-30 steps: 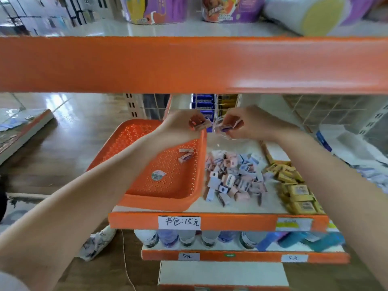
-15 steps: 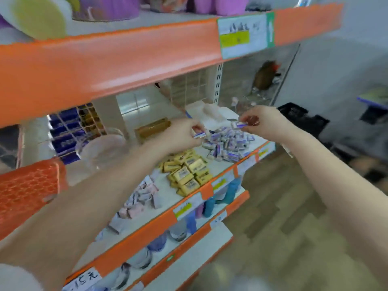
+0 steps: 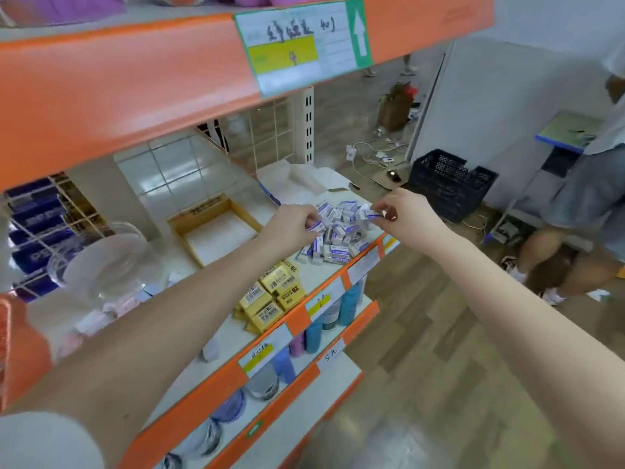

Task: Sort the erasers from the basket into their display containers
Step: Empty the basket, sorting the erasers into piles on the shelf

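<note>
Two bare hands reach over a shop shelf (image 3: 299,321). The left hand (image 3: 292,226) pinches one white-and-blue eraser (image 3: 315,227) between thumb and fingertips. The right hand (image 3: 404,211) pinches a second eraser (image 3: 373,214) the same way. Both erasers are at the top of the white pile (image 3: 338,243), a heap of matching erasers near the shelf's right end. Whether they touch the heap is unclear. The heap is too jumbled to count, and looks like dozens.

Left of it lies one yellow pile (image 3: 274,296), with about eight boxed erasers showing. Further left is one pink pile (image 3: 98,316), blurred and mostly hidden behind the left forearm.

One open cardboard box (image 3: 216,231) sits behind the yellow pile, and one clear glass bowl (image 3: 105,265) sits left of the box.

Only an orange corner of the basket (image 3: 20,350) shows, cut off by the left edge, so its contents are out of sight.

Below the shelf stands a row of bottles (image 3: 350,304), half hidden by the shelf lip and not countable.

On the floor beyond is one black crate (image 3: 449,184). At the far right one person (image 3: 575,214) is cut off, with only legs and shorts visible.
</note>
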